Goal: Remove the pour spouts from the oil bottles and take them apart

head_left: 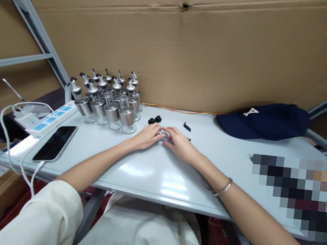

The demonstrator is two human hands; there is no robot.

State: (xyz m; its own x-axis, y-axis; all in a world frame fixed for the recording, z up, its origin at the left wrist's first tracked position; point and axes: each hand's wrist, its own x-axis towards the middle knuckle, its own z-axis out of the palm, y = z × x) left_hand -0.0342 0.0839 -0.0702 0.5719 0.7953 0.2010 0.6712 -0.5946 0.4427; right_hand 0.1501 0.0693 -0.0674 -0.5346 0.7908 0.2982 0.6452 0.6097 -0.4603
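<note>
My left hand [148, 135] and my right hand [180, 143] meet over the middle of the table [144, 167], fingertips nearly touching. Between their curled fingers shows a small silvery piece [161, 135], mostly hidden, so its kind is unclear. Two round black stoppers [155, 119] lie just beyond my left hand. Past my right hand lies a thin black lever-like piece [187, 127]. Another small black piece [189, 140] peeks out beside that hand. To the left stand several glass bottles [112, 113] with steel bands, many topped with silver-and-black pourer spouts [92, 87].
A phone [56, 143] on a white cable and a power strip [53, 118] occupy the left end. At the back right sits a navy cap [264, 121]. Cardboard [187, 58] walls the rear, with a red and yellow wire [179, 110] along its foot. A blurred patch covers the right.
</note>
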